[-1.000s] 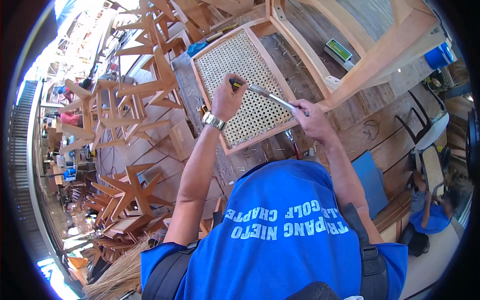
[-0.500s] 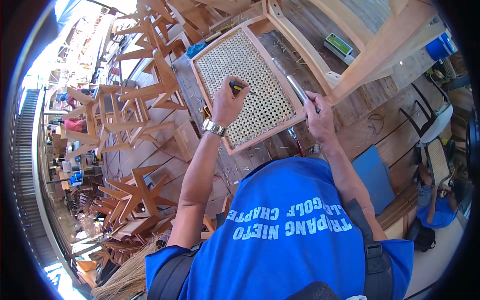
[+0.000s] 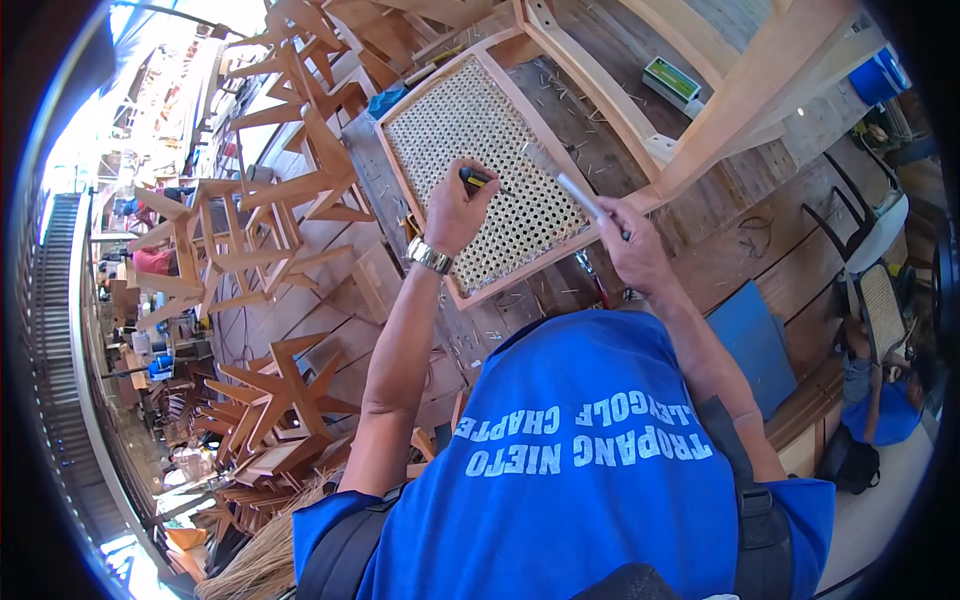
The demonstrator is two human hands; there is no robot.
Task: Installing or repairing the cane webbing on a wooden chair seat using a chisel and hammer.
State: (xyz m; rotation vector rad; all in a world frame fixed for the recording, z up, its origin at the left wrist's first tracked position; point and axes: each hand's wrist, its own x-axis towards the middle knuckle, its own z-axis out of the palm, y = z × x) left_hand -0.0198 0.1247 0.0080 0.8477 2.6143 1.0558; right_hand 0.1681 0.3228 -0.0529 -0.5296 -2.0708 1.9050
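Observation:
My left hand [image 3: 460, 212] is closed around a black-and-yellow handle, seemingly a screwdriver [image 3: 477, 178], its thin shaft slanting down to the woven cane panel [image 3: 450, 115]. The panel is set in a pale wooden chair frame [image 3: 525, 108] lying on the workbench. My right hand [image 3: 637, 245] grips a hammer [image 3: 581, 194] by its silver shaft. Its head is smeared by motion and hangs over the right part of the cane, a short way from the screwdriver.
Wooden chair legs [image 3: 745, 115] rise at the upper right beside a green-and-white box [image 3: 672, 82]. Small cane pegs litter the bench [image 3: 600, 165]. Chair frames [image 3: 290, 215] crowd the left. A blue board [image 3: 752, 345] lies at right, where a person [image 3: 882, 408] holds another cane panel.
The hammer has swung left, its head passing from the frame's right edge to over the cane. My right hand moved slightly left. My left hand stays nearly still.

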